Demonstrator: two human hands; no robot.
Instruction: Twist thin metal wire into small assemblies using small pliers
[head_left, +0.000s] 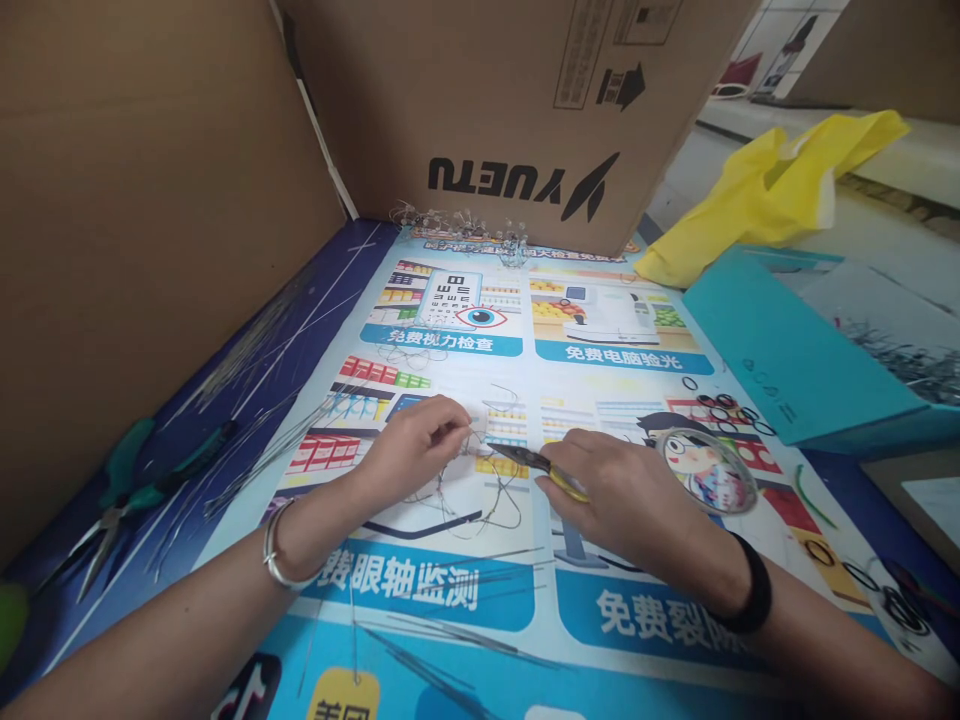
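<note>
Over the printed poster sheet (517, 395), my left hand (420, 440) is closed in a pinch on a thin wire (480, 437). My right hand (611, 480) grips needle-nose pliers (521, 456) with yellow handles, their dark jaws pointing left toward my left fingertips. The jaws are close to the wire; whether they grip it I cannot tell. Thin looped wire (502, 505) hangs or lies just below both hands. Loose straight wires (450, 635) are scattered nearer to me.
Green-handled pliers (124, 490) lie at left beside more loose wires (247, 350). Cardboard panels (480, 100) stand behind and left. At right are a clear round dish (709, 470), several black rings (724, 402), a turquoise box (780, 350) and a yellow bag (750, 205). Small wire pieces (514, 243) sit at the back.
</note>
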